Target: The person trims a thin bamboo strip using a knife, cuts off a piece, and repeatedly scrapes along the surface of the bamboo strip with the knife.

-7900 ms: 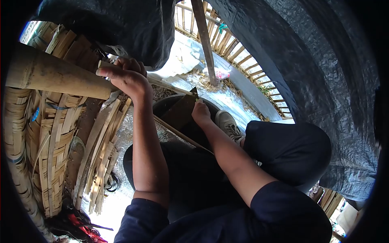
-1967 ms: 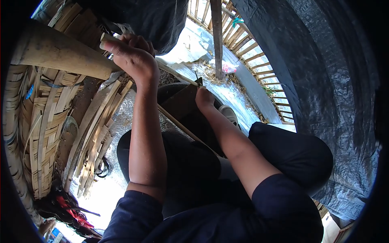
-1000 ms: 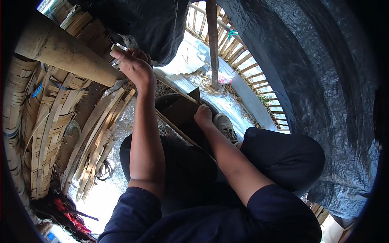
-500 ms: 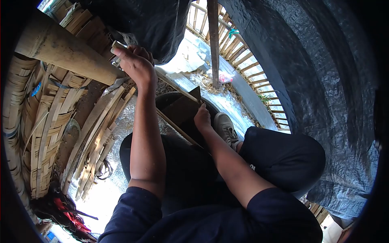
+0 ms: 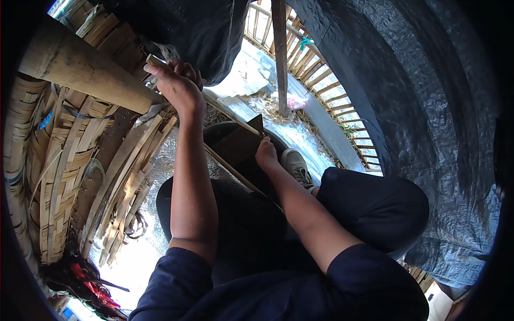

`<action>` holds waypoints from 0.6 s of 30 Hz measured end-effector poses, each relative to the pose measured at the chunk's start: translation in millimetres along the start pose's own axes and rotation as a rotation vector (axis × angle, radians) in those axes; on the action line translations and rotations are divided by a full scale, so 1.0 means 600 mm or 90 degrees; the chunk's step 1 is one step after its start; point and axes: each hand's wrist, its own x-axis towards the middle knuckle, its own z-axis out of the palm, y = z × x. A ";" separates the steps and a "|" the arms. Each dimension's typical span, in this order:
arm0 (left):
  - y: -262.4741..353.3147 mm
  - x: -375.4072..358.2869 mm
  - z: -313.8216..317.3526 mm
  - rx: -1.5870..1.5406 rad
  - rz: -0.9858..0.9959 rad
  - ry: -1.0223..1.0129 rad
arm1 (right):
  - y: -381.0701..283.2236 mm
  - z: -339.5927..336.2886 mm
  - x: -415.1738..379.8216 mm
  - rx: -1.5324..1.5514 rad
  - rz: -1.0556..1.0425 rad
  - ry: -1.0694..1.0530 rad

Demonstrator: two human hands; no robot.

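My left hand (image 5: 181,85), raised at the upper left, is closed round the end of a light bamboo strip (image 5: 232,115). The strip slants down to the right, toward my right hand (image 5: 266,154), which is closed at a dark, wide blade (image 5: 235,144). A pointed corner of the blade shows above the strip. My right fingers are partly hidden, and what they grip is hard to make out. Under the blade is a round dark container (image 5: 220,127). Another thin strip (image 5: 227,167) runs below, over my lap.
A thick bamboo pole (image 5: 85,64) juts in at the left, above woven bamboo (image 5: 59,176) and split strips (image 5: 126,198). Black sheeting (image 5: 428,107) hangs at the right. A thin upright post (image 5: 280,59) stands before a slatted fence (image 5: 326,88). My shoe (image 5: 295,167) is beside the container.
Both hands keep nearly the same pose and hold. The whole view has shifted very slightly.
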 end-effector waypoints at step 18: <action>-0.002 -0.014 0.007 0.010 0.003 -0.109 | 0.018 0.019 0.006 0.033 -0.039 0.038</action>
